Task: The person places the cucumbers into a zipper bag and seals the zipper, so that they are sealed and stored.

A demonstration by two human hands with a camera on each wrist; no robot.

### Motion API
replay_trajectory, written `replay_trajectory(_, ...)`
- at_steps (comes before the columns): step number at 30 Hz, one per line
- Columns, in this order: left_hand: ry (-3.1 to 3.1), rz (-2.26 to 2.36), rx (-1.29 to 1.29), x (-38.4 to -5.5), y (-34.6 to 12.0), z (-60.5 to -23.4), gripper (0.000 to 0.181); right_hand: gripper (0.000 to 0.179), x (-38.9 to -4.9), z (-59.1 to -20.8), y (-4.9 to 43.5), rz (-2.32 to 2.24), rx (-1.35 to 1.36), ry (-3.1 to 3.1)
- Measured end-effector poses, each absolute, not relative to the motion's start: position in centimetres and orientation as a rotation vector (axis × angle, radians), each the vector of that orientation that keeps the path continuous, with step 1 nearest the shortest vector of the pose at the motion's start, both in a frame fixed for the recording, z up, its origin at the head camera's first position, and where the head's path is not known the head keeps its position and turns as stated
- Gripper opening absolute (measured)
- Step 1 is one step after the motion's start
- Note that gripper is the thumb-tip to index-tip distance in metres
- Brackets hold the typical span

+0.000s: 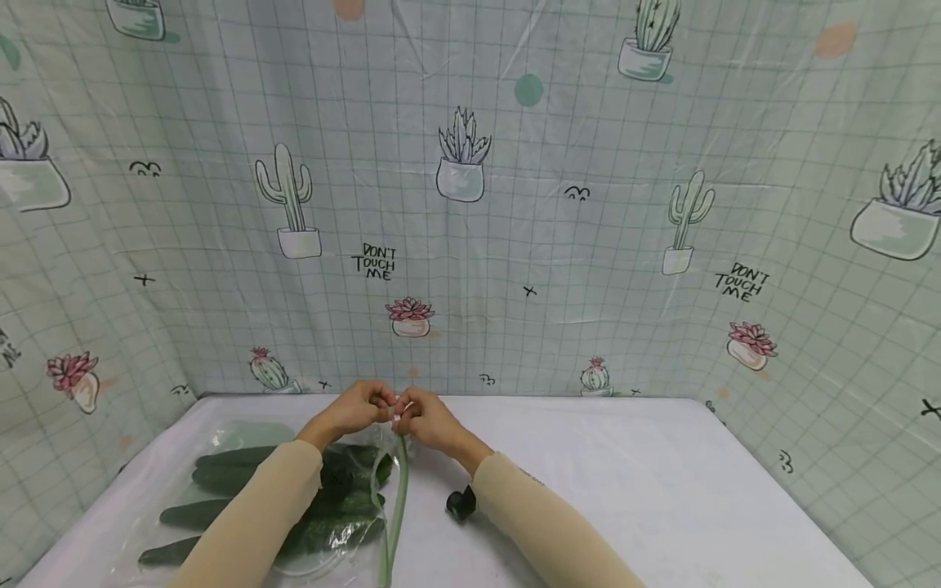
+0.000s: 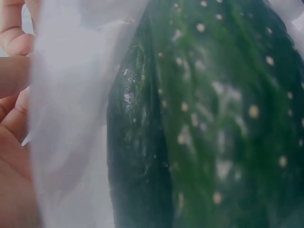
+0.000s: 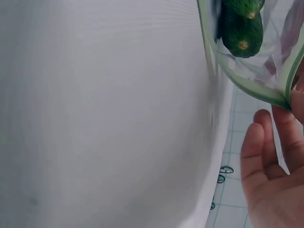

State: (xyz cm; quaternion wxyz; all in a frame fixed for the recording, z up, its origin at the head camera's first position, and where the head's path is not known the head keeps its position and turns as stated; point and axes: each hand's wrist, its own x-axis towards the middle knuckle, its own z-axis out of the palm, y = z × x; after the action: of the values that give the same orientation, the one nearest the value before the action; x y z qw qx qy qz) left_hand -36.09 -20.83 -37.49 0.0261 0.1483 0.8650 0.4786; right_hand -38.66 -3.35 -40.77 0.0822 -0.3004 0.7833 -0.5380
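Observation:
A clear zip bag (image 1: 250, 434) with a green zip strip (image 1: 397, 518) lies on the left half of the table, its mouth facing right. Inside it are several dark green cucumbers (image 1: 334, 527), side by side. At the mouth's far corner my left hand (image 1: 362, 406) pinches the edge. My right hand (image 1: 432, 422) pinches the same corner just beside it, fingertips almost meeting. The right wrist view shows the mouth gaping, with cucumber ends (image 3: 243, 43) inside. In the left wrist view, bumpy cucumber skin (image 2: 223, 123) fills most of the frame behind the plastic.
A small dark green object (image 1: 461, 505) lies on the white tabletop (image 1: 603, 474) near my right forearm, partly covered by the sleeve. A grid-patterned curtain (image 1: 515, 245) with cactus drawings surrounds the table's back and sides.

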Motion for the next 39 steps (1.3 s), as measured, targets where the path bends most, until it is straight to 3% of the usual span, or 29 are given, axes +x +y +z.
replay_trajectory(13, 2.721, 1.437, 0.341, -36.6, -20.4, -37.5, 0.011, 0.014, -37.4, -41.0, -3.0, -1.568, -0.686, 2.279)
replay_trajectory(39, 2.763, 1.45, 0.298, -36.5, -20.6, -37.8, 0.016, 0.017, -30.7, -41.2, -1.9, -1.429, -0.458, 2.208)
